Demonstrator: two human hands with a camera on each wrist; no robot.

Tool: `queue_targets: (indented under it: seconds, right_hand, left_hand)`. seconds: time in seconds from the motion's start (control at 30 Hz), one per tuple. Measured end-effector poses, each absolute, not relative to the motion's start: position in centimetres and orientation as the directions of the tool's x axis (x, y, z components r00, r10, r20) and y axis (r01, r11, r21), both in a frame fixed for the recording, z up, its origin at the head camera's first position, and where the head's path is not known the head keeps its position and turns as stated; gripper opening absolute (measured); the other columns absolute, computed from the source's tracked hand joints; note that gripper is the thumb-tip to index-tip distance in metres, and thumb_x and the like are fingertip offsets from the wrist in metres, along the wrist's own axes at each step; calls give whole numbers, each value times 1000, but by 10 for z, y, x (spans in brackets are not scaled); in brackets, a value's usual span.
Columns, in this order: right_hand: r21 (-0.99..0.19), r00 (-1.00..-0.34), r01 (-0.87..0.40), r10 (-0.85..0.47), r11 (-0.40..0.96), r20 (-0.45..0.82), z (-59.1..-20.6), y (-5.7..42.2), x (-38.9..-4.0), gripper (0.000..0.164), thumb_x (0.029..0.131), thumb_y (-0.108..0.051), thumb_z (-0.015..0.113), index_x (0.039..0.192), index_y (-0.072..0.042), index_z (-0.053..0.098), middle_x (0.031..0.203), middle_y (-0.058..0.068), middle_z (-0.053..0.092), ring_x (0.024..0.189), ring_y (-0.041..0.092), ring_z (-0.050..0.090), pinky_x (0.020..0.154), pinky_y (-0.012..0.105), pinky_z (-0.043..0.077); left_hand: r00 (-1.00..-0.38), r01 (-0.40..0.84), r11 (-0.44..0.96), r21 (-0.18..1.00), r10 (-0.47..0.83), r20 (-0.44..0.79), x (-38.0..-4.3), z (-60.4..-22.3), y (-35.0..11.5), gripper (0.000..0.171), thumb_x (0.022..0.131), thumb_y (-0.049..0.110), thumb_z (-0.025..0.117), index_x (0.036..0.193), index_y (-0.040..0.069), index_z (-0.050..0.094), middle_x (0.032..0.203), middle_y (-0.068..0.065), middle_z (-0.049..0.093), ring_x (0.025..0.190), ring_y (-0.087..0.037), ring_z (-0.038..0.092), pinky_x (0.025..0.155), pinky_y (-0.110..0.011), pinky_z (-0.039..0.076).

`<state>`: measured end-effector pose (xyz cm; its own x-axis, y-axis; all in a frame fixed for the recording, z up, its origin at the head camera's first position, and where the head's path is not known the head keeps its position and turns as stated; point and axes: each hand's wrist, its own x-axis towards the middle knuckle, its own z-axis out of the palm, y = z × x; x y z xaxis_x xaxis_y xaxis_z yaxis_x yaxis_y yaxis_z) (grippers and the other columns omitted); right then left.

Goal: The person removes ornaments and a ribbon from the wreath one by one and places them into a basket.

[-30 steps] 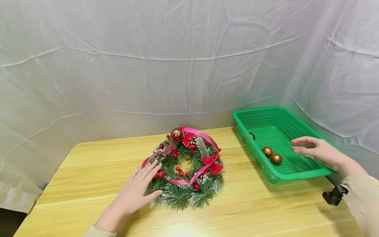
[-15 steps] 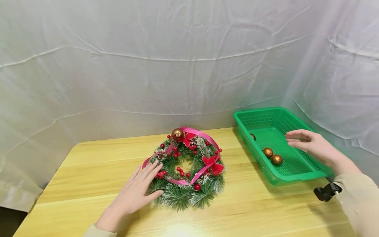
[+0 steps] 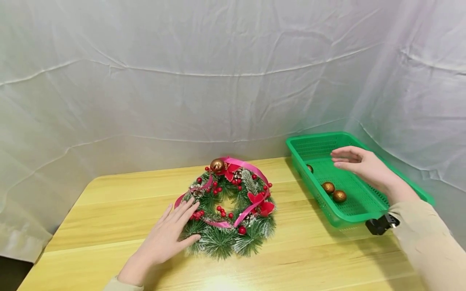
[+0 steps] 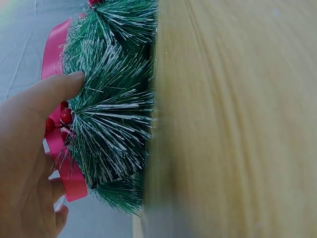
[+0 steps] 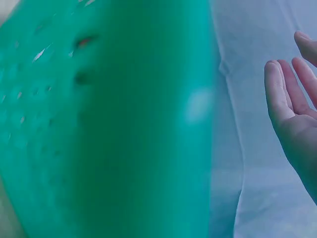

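Note:
A green Christmas wreath (image 3: 218, 241) lies on the table, dressed with pink ribbon (image 3: 251, 165), red berries, red flowers and one shiny bronze ball (image 3: 217, 165) at its far side. My left hand (image 3: 164, 238) rests at its left side, fingers straight and thumb on the needles. In the left wrist view the thumb of that hand (image 4: 25, 144) touches the frosted needles (image 4: 109, 124). My right hand (image 3: 371, 169) hovers over the green basket (image 3: 358, 218), fingers loosely bent and holding nothing. Left of it, bronze balls (image 3: 339, 196) lie in the basket, one partly hidden by the wall.
The wooden table (image 3: 109, 210) bears the wreath in the middle and the basket at the right. Pale cloth (image 3: 182, 105) hangs behind and along the sides. A black wrist camera (image 3: 382, 224) sits by the right sleeve, near the basket's front edge.
My right hand has moved left and farther in over the basket, its wrist now crossing the basket's near right corner. The left hand and the wreath have stayed put.

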<state>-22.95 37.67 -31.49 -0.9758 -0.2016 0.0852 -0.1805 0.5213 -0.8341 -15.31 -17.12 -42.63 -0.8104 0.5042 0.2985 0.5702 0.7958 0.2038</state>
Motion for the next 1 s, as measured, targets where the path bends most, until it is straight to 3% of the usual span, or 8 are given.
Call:
queue_targets:
  seconds: [0.37, 0.57, 0.77, 1.0]
  right_hand:
    - [-875, -978, -136, -203, 464, 45, -292, 332, -245, 56, 92, -33, 63, 138, -9, 42, 137, 9, 48, 113, 2, 54, 93, 16, 43]
    - [-854, -976, -148, -212, 498, 45, -280, 309, -248, 57, 91, -36, 64, 138, -10, 44, 137, 8, 51, 115, 5, 54, 101, 29, 41]
    - [-837, -966, -198, -246, 511, 78, -274, 290, -252, 57, 92, -34, 64, 138, -6, 45, 135, 12, 52, 120, 16, 53, 102, 41, 41]
    - [-869, -962, -210, -252, 448, 103, -276, 265, -257, 52, 90, -31, 67, 134, -8, 50, 134, 11, 53, 122, 21, 52, 102, 43, 41]
  left_hand:
    - [-812, 566, 797, 210, 496, 307, -153, -429, -173, 83, 88, 63, 52, 154, 22, 21, 158, -2, 18, 142, -23, 22, 116, -47, 3]
    - [-811, 567, 797, 207, 497, 308, -153, -429, -173, 83, 88, 63, 53, 154, 22, 22, 158, -2, 19, 142, -23, 22, 117, -46, 4]
    - [-810, 569, 796, 207, 499, 308, -153, -428, -172, 83, 88, 63, 53, 154, 22, 22, 158, -2, 19, 142, -23, 22, 116, -47, 5]
    - [-811, 569, 795, 209, 501, 302, -153, -427, -172, 83, 88, 63, 52, 154, 21, 22, 158, -3, 19, 142, -24, 22, 117, -45, 2]
